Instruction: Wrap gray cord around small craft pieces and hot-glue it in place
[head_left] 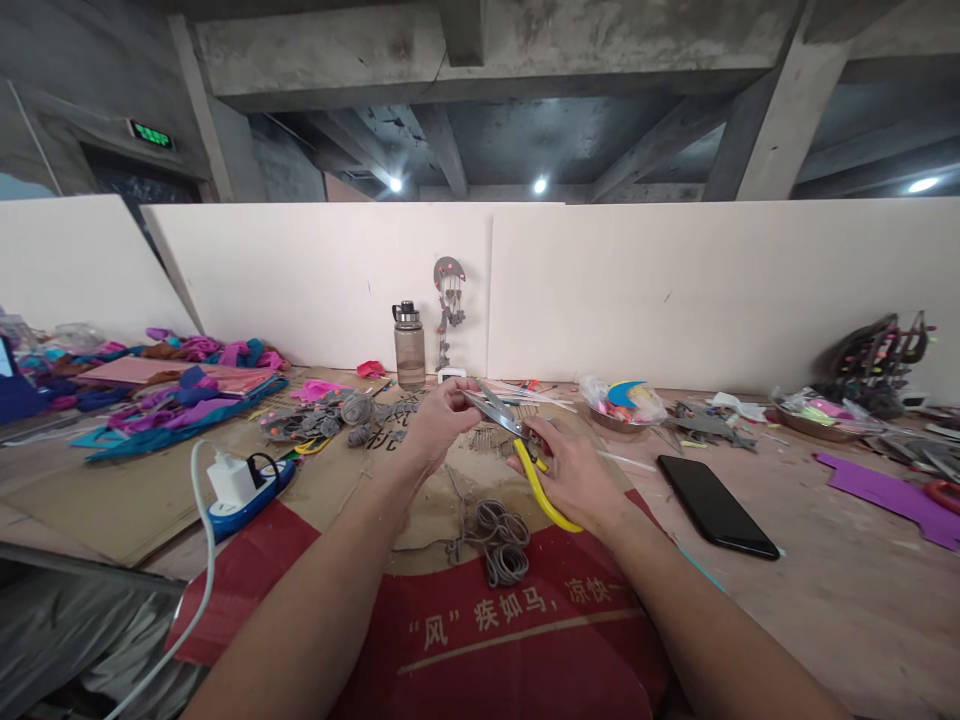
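Note:
My right hand [571,472] is closed round the yellow handles of a pair of scissors [517,442], blades pointing up and left. My left hand [442,415] pinches something small and grey right at the blade tips; I cannot make out what it is. Both hands hover above a cardboard sheet [420,500] on the table. A coil of grey cord [499,535] lies on the cardboard just below my hands, with a strand trailing up toward them.
A black phone [716,505] lies to the right. A power strip with a white charger [244,485] sits to the left. A water bottle [409,345] stands against the white partition [675,290]. Coloured cloth [172,395], grey pieces [330,420], bowls and purple foam [892,490] lie around.

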